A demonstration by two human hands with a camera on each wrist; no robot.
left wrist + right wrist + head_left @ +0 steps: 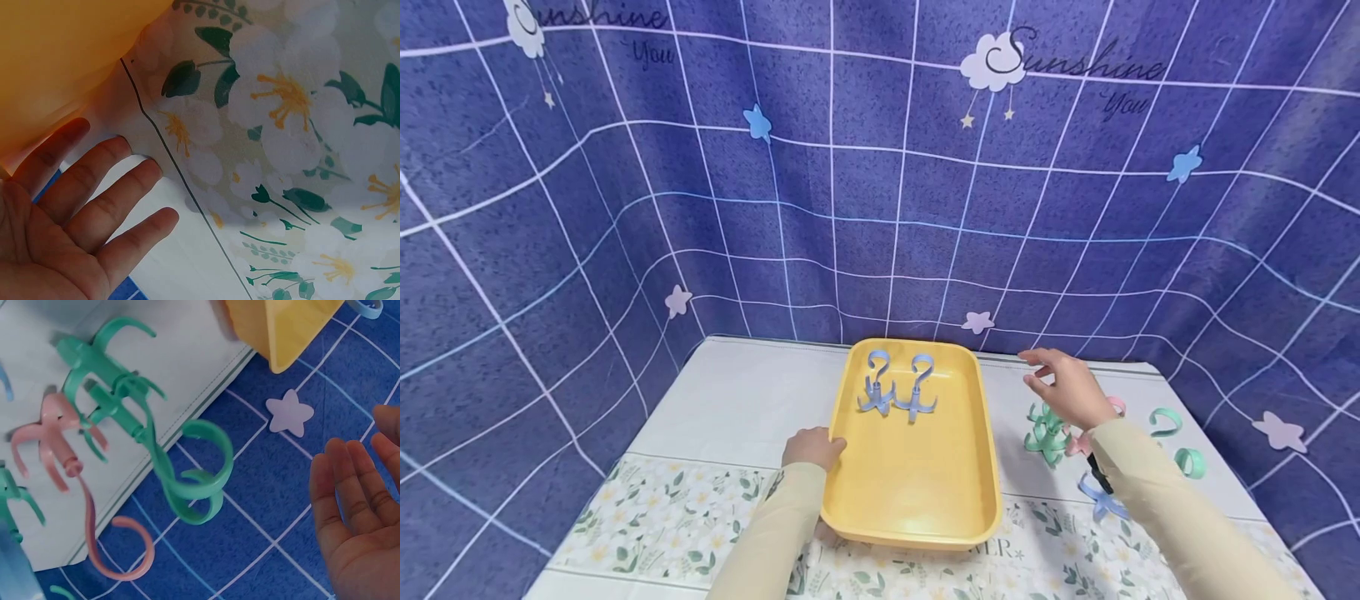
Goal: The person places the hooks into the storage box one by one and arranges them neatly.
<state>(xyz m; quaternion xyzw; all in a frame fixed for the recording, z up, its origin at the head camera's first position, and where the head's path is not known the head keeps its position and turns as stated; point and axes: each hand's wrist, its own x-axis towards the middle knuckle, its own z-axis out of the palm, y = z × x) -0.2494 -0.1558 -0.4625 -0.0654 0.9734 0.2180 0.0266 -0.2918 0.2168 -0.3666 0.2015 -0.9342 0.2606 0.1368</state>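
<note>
Head view: in the lower centre of the frame, the yellow tray [913, 492] sits on the surface [760, 383], with two blue hooks [916, 404] side by side at its top left. The left hand [812, 447] steadies its left rim, fingers extended; a light touch should suffice. The right hand [1063, 387] is released, fingers loosely bent over the pile at right. To take one cleanly, I would pinch its stem and lift straight up, since the overlapping prongs could snag; laying each one parallel to that pair should save room.

Count: two blue hooks in the tray, one blue hook [1103, 505] at lower right, one pink hook [59, 434], two overlapping green hooks [1047, 446], and two further green curls [1165, 411] at far right. The right sleeve [1157, 483] hides parts, so more cannot be excluded.
</note>
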